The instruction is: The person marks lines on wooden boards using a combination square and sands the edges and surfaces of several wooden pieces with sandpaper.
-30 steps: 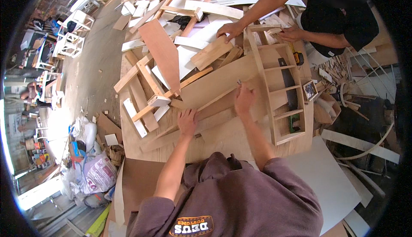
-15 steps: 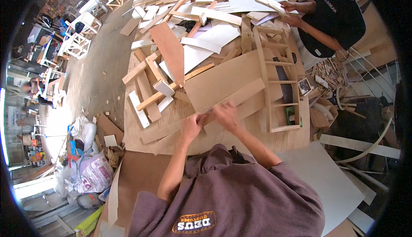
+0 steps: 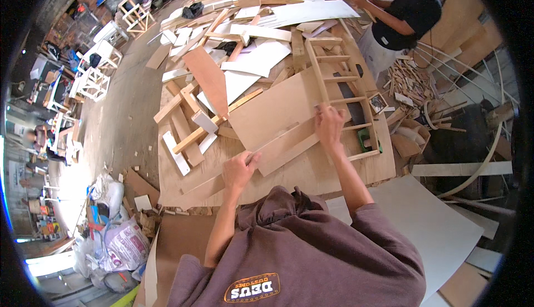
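A long, narrow plywood strip (image 3: 276,143) lies slantwise across the near part of the workbench. My left hand (image 3: 239,171) is closed on it left of the middle, thumb along the top. Near the strip's right end, my right hand (image 3: 330,126) has its fingers curled over the wood. Beneath and behind the strip is a wide flat plywood panel (image 3: 267,109). Just right of my right hand lies a ladder-like wooden frame (image 3: 349,100) with several rungs.
Wood offcuts and white boards (image 3: 253,59) are heaped over the bench's far side. A co-worker (image 3: 403,15) stands at the far right holding a board. Filled plastic bags (image 3: 125,243) sit on the floor at left. A pile of scrap sticks (image 3: 414,79) lies right of the bench.
My hands, close together over the strip before, have spread apart: the right one toward its right end, the left one leftward. The co-worker's board now points more upward.
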Action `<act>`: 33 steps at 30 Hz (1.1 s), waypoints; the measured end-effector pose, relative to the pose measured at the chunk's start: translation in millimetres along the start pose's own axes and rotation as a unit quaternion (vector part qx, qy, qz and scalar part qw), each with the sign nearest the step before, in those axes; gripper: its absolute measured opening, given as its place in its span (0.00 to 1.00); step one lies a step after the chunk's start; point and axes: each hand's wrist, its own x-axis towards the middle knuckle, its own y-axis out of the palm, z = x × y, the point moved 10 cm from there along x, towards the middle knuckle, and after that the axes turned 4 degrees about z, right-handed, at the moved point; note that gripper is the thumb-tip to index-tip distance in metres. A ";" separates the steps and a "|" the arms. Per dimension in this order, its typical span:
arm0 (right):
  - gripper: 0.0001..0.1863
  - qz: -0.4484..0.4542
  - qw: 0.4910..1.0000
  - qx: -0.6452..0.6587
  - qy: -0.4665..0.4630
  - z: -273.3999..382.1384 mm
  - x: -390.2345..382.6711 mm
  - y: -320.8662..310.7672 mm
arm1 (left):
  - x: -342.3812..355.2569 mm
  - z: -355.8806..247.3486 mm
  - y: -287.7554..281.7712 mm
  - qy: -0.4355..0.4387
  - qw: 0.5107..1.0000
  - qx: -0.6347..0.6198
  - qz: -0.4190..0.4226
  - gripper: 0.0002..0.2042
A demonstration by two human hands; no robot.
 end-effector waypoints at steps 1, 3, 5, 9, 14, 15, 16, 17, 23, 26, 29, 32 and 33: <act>0.01 -0.032 0.999 0.008 0.035 -11.6 2.1 -11.1 | 1.1 -4.0 2.8 0.008 1.000 0.000 0.000 0.21; 0.02 0.019 0.998 0.017 0.066 -20.5 -17.0 8.9 | 5.6 -16.0 12.7 0.029 1.000 -0.001 -0.001 0.21; 0.02 -0.007 0.989 0.041 -0.144 80.4 -46.1 13.7 | 4.0 -16.5 16.5 0.036 0.999 -0.024 -0.023 0.21; 0.03 -0.028 0.990 0.016 -0.140 59.7 -40.1 -12.0 | 4.2 -18.2 4.5 0.004 0.999 -0.030 -0.022 0.21; 0.04 -0.067 0.991 -0.038 0.112 -60.9 -17.6 -54.1 | -1.7 -30.2 0.2 0.041 0.999 -0.002 0.011 0.21; 0.05 -0.050 0.997 0.007 0.051 -17.3 -21.1 -49.8 | -0.5 -32.6 2.4 0.052 0.999 -0.015 -0.006 0.21; 0.04 -0.027 0.999 0.023 -0.008 18.5 -34.2 -34.0 | 2.5 -40.0 8.3 0.056 0.998 -0.026 -0.009 0.21; 0.04 -0.005 0.997 0.043 -0.067 49.6 -46.2 -18.1 | 4.6 -45.7 11.3 0.059 0.998 -0.033 -0.013 0.21; 0.03 -0.036 0.999 -0.032 -0.026 6.9 -13.6 -37.9 | 5.7 -32.9 -11.4 0.023 1.000 -0.015 -0.012 0.20; 0.03 -0.035 0.997 -0.017 0.072 -37.8 2.6 -47.6 | -1.8 -32.0 -18.4 0.032 0.999 0.041 -0.006 0.20; 0.04 -0.003 0.996 0.081 0.035 -4.9 -19.8 -11.7 | 0.9 -40.1 -15.3 0.036 0.999 0.020 -0.020 0.21; 0.03 0.031 0.989 0.084 -0.116 87.6 -45.9 -4.1 | -6.5 -27.3 -8.5 0.037 0.998 -0.011 -0.045 0.23; 0.03 0.037 0.985 0.093 -0.142 98.5 -46.3 -10.3 | -10.8 -20.7 -8.8 0.039 0.998 -0.017 -0.055 0.23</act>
